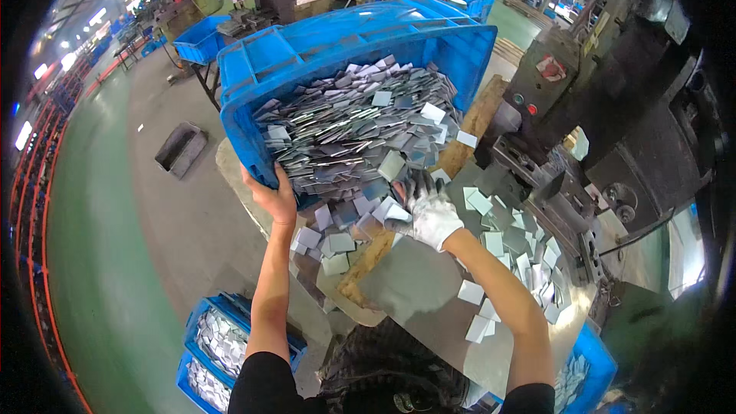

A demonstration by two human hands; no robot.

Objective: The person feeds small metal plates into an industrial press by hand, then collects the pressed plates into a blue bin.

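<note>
A large blue plastic crate (307,50) lies tipped toward me on the worktable, full of small square metal plates (360,134). Several plates have spilled over its lower edge onto the table. My bare left hand (274,198) grips the crate's near left corner, thumb on the inner side and fingers around the outside. At the crate's lower right edge, my right hand (431,211) wears a white glove with dark fingertips. Its fingers are spread over the plates at the mouth of the pile; whether any plate is held under them is hidden.
Loose plates (491,244) lie on the metal tabletop (414,280) at right, beside a machine press (544,184). Below left stand blue bins of plates (218,337); another blue bin (598,360) is at lower right. A grey tray (182,149) sits on the floor.
</note>
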